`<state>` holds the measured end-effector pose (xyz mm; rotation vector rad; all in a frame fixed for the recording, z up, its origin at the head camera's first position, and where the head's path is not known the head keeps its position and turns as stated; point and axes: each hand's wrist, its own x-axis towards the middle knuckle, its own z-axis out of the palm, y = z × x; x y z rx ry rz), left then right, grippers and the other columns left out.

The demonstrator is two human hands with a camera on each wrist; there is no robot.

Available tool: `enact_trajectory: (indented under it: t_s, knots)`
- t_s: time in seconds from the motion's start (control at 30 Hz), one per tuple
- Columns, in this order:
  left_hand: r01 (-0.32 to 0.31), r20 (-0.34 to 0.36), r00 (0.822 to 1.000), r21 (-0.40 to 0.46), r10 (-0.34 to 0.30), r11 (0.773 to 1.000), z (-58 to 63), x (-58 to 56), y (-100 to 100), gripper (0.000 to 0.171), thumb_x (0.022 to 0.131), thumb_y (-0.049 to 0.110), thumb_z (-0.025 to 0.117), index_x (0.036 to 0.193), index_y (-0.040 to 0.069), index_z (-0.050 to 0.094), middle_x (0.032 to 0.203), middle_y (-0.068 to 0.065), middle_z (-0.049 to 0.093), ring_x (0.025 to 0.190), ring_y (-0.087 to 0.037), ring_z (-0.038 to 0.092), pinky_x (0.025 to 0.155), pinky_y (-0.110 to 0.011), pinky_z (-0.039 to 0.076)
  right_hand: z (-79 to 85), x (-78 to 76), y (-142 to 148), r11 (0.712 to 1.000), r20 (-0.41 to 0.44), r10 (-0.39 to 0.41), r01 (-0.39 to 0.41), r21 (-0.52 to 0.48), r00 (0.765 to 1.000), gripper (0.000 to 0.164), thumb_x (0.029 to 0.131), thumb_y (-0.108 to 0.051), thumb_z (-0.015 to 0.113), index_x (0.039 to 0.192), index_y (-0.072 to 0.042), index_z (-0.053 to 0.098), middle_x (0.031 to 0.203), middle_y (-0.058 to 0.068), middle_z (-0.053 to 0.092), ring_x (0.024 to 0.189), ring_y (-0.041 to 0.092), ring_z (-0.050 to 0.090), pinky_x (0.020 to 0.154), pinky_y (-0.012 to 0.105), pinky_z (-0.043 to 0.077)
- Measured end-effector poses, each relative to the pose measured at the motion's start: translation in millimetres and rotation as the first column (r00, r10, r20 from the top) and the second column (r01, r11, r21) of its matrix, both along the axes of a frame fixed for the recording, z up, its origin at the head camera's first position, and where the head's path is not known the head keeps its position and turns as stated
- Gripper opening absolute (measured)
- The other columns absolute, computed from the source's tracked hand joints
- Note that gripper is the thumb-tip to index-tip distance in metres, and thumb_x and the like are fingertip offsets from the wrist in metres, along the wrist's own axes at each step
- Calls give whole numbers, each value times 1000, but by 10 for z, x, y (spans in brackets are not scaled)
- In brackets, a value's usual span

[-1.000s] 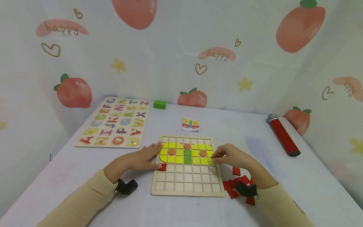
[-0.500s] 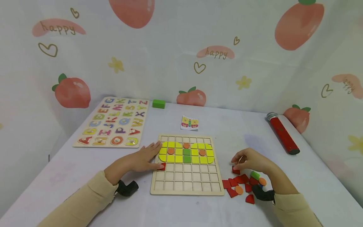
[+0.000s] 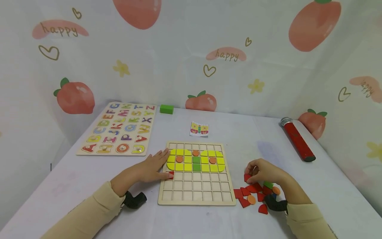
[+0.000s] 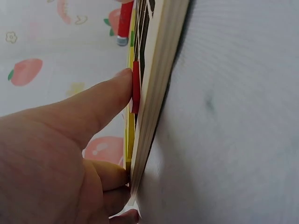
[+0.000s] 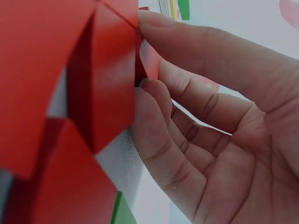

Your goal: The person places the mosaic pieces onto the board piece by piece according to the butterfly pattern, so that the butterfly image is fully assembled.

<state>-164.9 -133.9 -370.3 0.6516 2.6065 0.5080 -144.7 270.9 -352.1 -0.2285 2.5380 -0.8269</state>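
In the head view a wooden grid board (image 3: 197, 203) carries several yellow tiles (image 3: 188, 167), orange discs (image 3: 179, 159) and two green tiles (image 3: 196, 167) in its upper rows. My left hand (image 3: 149, 169) lies with fingers extended over the board's left edge. Its thumb presses a red tile (image 4: 136, 88) at the left of the row below the yellow ones. To the right of the board, my right hand (image 3: 265, 172) pinches a red square tile (image 3: 247, 178) between thumb and fingertips, low over the table; the fingers partly cover that tile.
Loose red tiles (image 3: 244, 202), an orange disc (image 3: 251, 199) and a green tile (image 3: 268, 185) lie around the right wrist. Behind the board are a butterfly pattern card (image 3: 199, 129), a green block (image 3: 166, 109), an alphabet puzzle (image 3: 117, 132) and a red microphone (image 3: 298, 141).
My right hand has left the board's right edge, moved right to the loose pieces, and taken hold of a red tile. The left hand stays in place.
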Motion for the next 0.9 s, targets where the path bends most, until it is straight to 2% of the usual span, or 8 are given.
enact_trajectory:
  t_s: [0.17,0.4,0.5,0.73,0.9]
  knots:
    - [4,-3,1000,-8,-4,1000,15,9,10,94,85,56,57,150,6,11,158,-10,7,145,-33,6,115,-57,6,4,4,5,1000,1,5,-5,-4,1000,25,73,-15,79,89,-5,62,74,1,59,68,15,51,58,23,49]
    - [0,-24,1000,-16,0,1000,18,41,32,99,82,60,57,149,4,11,158,-12,6,145,-34,5,114,-59,6,31,-17,6,997,36,13,-10,-74,999,21,79,-13,74,89,-2,59,76,3,61,68,15,56,64,26,54]
    - [-13,-27,1000,-27,13,1000,22,53,48,100,82,63,54,150,5,11,158,-11,7,145,-33,5,115,-59,6,57,-43,-25,995,24,15,-13,-95,1000,17,81,-11,70,89,-1,59,77,3,60,68,15,56,64,27,54]
    - [-33,-2,999,-19,33,999,40,30,41,95,85,68,44,150,7,11,158,-9,7,146,-31,5,116,-56,5,114,-178,-316,991,-11,44,-45,-126,999,14,84,-12,68,88,-1,60,78,3,62,68,15,56,64,27,53]
    - [13,15,1000,-1,-13,1000,43,32,-19,104,79,66,56,150,6,9,158,-10,6,146,-31,5,116,-56,4,149,-265,-617,978,-18,103,-104,-181,995,12,85,-10,66,88,1,60,79,5,64,66,15,57,64,29,54]
